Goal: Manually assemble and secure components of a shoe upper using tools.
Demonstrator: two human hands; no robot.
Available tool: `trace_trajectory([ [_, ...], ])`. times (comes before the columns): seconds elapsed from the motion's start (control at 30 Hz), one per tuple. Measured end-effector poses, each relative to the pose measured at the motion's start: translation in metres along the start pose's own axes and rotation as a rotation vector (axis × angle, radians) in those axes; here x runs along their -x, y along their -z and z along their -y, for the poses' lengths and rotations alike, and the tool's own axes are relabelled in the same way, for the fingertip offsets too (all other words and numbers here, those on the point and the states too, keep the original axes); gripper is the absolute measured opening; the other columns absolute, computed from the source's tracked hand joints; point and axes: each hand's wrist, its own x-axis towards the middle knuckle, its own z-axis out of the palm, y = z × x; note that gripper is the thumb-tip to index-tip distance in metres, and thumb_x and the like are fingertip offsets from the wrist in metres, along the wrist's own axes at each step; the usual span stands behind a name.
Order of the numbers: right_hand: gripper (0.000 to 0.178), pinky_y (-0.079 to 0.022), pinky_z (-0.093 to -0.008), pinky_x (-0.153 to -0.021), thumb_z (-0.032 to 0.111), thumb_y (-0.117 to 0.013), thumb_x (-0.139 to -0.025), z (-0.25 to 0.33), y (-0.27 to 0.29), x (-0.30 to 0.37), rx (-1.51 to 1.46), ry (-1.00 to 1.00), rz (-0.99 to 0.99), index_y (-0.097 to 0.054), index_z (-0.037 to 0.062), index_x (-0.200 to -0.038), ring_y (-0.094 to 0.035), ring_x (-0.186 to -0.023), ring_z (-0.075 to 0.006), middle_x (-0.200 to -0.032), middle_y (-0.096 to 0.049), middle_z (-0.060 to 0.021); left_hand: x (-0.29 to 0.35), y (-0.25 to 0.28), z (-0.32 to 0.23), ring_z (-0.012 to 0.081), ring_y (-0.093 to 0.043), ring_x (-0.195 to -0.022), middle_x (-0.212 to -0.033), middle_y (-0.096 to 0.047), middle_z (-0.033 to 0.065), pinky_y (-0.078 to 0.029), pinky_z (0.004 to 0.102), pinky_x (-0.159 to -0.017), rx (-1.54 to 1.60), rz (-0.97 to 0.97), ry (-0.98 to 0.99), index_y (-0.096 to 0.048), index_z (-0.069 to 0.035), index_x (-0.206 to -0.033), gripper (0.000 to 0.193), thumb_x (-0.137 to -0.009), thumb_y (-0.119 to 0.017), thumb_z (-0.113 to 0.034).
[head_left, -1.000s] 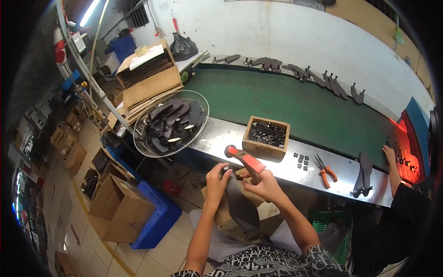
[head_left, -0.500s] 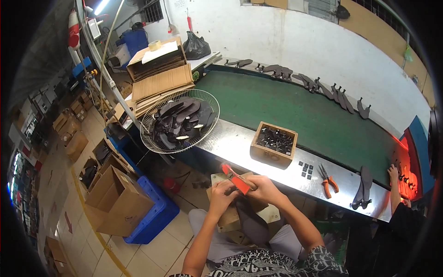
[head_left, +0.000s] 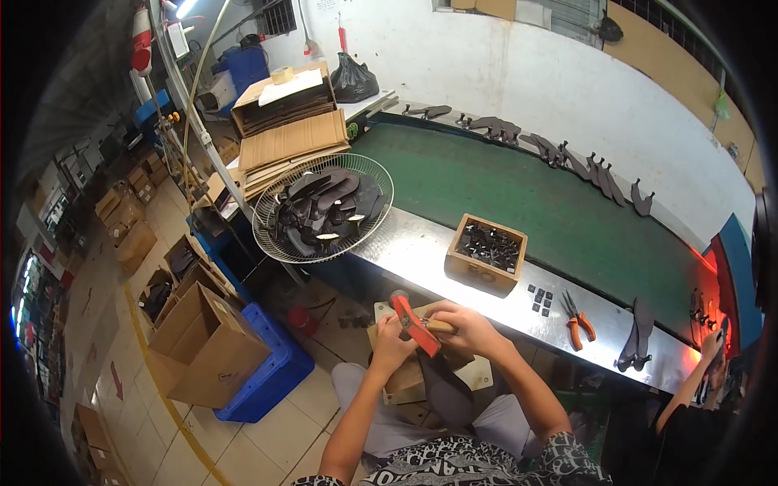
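Observation:
My right hand (head_left: 463, 327) is closed round the wooden handle of a hammer (head_left: 416, 327), whose red head is tilted beside my left fingers. A long dark shoe insole (head_left: 448, 392) slopes from between my knees up to a wooden block (head_left: 403, 376) below the hammer. Closed at the insole's upper end is my left hand (head_left: 389, 347), its fingertips partly hidden by the hammer head. Beyond my hands, a wooden box (head_left: 480, 275) of small black heel-like parts stands on the metal ledge.
A wire basket (head_left: 267, 243) of dark insoles stands left. Orange-handled pliers (head_left: 579, 322), small black squares (head_left: 540, 299) and a heeled insole pair (head_left: 638, 332) lie on the ledge. Behind runs a green conveyor belt (head_left: 486, 182). A co-worker's arm (head_left: 693, 379) reaches in by the red-lit machine (head_left: 724, 283).
The hammer head has swung to a more upright angle and my right hand has shifted slightly on the handle. The co-worker's hand has drawn back from the red-lit machine, holding something dark.

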Motion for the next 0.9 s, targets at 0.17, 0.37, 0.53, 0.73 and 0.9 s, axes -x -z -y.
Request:
trace_trajectory([
  [0.17,0.024,-0.050,-0.0360,-0.075,0.012,-0.071,-0.075,0.001,0.005,0.000,0.046,-0.024,0.029,-0.066,0.0035,-0.097,-0.063,-0.085,-0.0305,-0.103,-0.061,-0.0122,0.001,0.001,0.000,0.0306,-0.065,-0.081,-0.088,-0.066,0.0126,-0.051,0.0382,-0.073,0.101,-0.048,0.017,-0.068,-0.003,-0.098,0.030,-0.069,-0.077,-0.007],
  [0.37,0.022,-0.049,-0.0328,-0.068,0.013,-0.068,-0.081,-0.005,0.009,0.008,0.114,-0.015,0.079,-0.065,0.0052,-0.102,-0.061,-0.078,-0.0249,-0.093,-0.061,-0.0097,-0.004,0.001,-0.015,0.0095,-0.063,-0.072,-0.081,-0.070,0.0071,-0.050,0.0247,-0.065,0.173,-0.038,0.064,-0.071,0.000,-0.098,0.024,-0.074,-0.076,-0.004],
  [0.53,0.038,-0.048,-0.0268,-0.065,0.013,-0.065,-0.091,0.047,0.008,0.029,-0.334,-0.329,-0.175,-0.056,0.0015,-0.125,-0.055,-0.066,-0.0154,-0.078,-0.059,-0.0119,-0.005,0.004,-0.016,0.0107,-0.065,-0.076,-0.085,-0.072,0.0069,-0.050,0.0263,-0.071,0.265,-0.049,0.065,-0.073,0.000,-0.093,0.020,-0.075,-0.077,-0.007],
  [0.73,0.041,-0.050,-0.0300,-0.071,0.006,-0.061,-0.091,0.093,0.009,0.054,-0.040,-0.246,-0.244,-0.052,-0.0013,-0.131,-0.064,-0.076,-0.0218,-0.090,-0.064,-0.0193,-0.006,0.007,-0.011,0.0184,-0.066,-0.083,-0.090,-0.072,0.0091,-0.050,0.0292,-0.078,0.219,0.025,0.073,-0.073,0.000,-0.094,0.021,-0.074,-0.077,-0.008],
  [0.9,0.045,-0.048,-0.0330,-0.072,0.008,-0.060,-0.093,0.090,0.007,0.062,-0.027,-0.236,-0.182,-0.048,0.0023,-0.136,-0.058,-0.073,-0.0339,-0.091,-0.061,-0.0221,-0.004,0.006,-0.015,0.0211,-0.066,-0.087,-0.091,-0.073,0.0093,-0.048,0.0321,-0.083,0.271,0.010,0.095,-0.074,-0.002,-0.096,0.024,-0.073,-0.077,-0.009],
])
